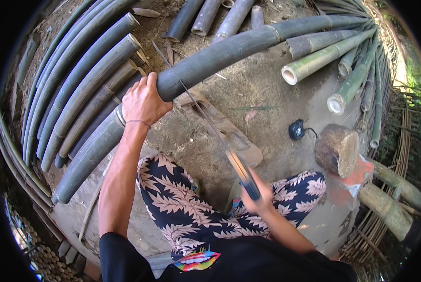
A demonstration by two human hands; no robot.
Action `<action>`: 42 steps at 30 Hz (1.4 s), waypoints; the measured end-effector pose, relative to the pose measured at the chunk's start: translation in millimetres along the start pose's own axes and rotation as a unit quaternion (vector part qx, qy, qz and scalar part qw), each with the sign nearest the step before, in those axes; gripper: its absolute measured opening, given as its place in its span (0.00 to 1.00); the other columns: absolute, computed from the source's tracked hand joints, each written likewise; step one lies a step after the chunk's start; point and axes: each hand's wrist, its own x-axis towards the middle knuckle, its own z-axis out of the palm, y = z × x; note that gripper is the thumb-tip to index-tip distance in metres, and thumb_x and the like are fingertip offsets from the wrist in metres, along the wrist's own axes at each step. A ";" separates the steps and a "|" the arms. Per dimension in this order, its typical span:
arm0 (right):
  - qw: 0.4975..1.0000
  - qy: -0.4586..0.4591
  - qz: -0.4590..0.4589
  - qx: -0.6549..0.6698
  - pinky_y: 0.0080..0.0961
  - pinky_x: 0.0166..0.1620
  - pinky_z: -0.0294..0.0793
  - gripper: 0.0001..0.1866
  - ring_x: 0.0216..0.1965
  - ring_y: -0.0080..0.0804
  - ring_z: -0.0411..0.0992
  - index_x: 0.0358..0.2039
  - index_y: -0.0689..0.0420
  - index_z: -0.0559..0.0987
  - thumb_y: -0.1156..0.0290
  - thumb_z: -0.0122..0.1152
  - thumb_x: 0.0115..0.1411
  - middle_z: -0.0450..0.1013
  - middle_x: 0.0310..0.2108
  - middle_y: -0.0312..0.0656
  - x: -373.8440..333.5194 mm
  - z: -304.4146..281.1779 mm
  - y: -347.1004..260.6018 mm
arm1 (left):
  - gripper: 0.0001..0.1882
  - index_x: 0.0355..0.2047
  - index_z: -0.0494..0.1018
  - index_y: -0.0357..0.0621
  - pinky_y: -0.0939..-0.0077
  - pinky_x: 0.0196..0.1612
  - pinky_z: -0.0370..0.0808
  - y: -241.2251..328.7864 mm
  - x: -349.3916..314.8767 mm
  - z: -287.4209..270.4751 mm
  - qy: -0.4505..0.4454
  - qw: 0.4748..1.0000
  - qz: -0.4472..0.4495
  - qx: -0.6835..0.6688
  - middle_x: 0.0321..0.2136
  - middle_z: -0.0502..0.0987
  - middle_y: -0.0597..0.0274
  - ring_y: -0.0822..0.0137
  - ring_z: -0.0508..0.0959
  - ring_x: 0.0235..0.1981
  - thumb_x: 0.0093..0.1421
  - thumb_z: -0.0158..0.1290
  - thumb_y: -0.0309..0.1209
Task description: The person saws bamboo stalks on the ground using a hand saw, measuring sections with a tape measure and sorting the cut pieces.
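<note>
A long dark bamboo pole runs across in front of me, from the lower left to the far upper right. My left hand is wrapped over it, thumb to the right, pressing it from above. My right hand grips the handle of a handsaw with an orange and dark handle, slightly blurred by motion. The saw's thin blade lies across the pole just right of my left hand, its tip pointing up and left past the pole. Below the pole lies a notched wooden board.
Several dark bamboo poles lie stacked on the left. Cut bamboo pieces lie at the far side, greener poles at the right. A small black object with a cord is near a wood stump; thick bamboo lengths lie lower right.
</note>
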 end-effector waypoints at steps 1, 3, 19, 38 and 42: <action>1.000 0.009 -0.018 0.017 0.21 0.33 0.74 0.32 0.28 0.24 0.72 0.62 0.69 0.69 0.81 0.61 0.55 0.76 0.32 0.40 37.0 18.3 10.4 | 0.33 0.46 0.72 0.43 0.59 0.48 0.78 9.9 3.5 10.2 -0.007 1.000 0.007 -0.020 0.38 0.80 0.50 0.50 0.81 0.43 0.39 0.67 0.41; 0.999 0.018 -0.026 0.029 0.21 0.30 0.73 0.33 0.25 0.21 0.70 0.63 0.68 0.69 0.80 0.62 0.54 0.75 0.30 0.37 70.8 25.2 5.6 | 0.33 0.45 0.72 0.43 0.59 0.48 0.78 20.1 12.2 3.3 0.014 0.999 0.021 -0.026 0.39 0.80 0.50 0.50 0.81 0.44 0.39 0.67 0.42; 0.984 0.103 -0.143 0.022 0.26 0.28 0.77 0.30 0.24 0.29 0.79 0.56 0.70 0.73 0.78 0.58 0.49 0.78 0.26 0.52 127.7 65.6 4.8 | 0.54 0.68 0.58 0.54 0.57 0.56 0.74 -43.7 -1.4 -18.7 -0.130 0.983 0.088 -0.094 0.48 0.77 0.46 0.45 0.77 0.51 0.37 0.68 0.41; 0.999 0.046 -0.020 0.007 0.24 0.30 0.75 0.34 0.23 0.25 0.74 0.60 0.69 0.71 0.76 0.61 0.50 0.78 0.26 0.47 77.6 29.4 -2.4 | 0.45 0.57 0.69 0.45 0.55 0.53 0.74 -83.9 -31.0 -24.6 -0.171 0.983 -0.005 -0.069 0.44 0.80 0.42 0.44 0.79 0.48 0.35 0.66 0.44; 0.997 -0.020 0.043 -0.067 0.21 0.39 0.80 0.33 0.31 0.27 0.80 0.59 0.74 0.71 0.80 0.61 0.50 0.81 0.42 0.53 -63.9 -35.8 -26.4 | 0.45 0.56 0.69 0.45 0.54 0.53 0.74 -104.2 -25.4 -23.2 -0.194 0.979 -0.014 -0.061 0.44 0.80 0.43 0.44 0.79 0.48 0.35 0.66 0.44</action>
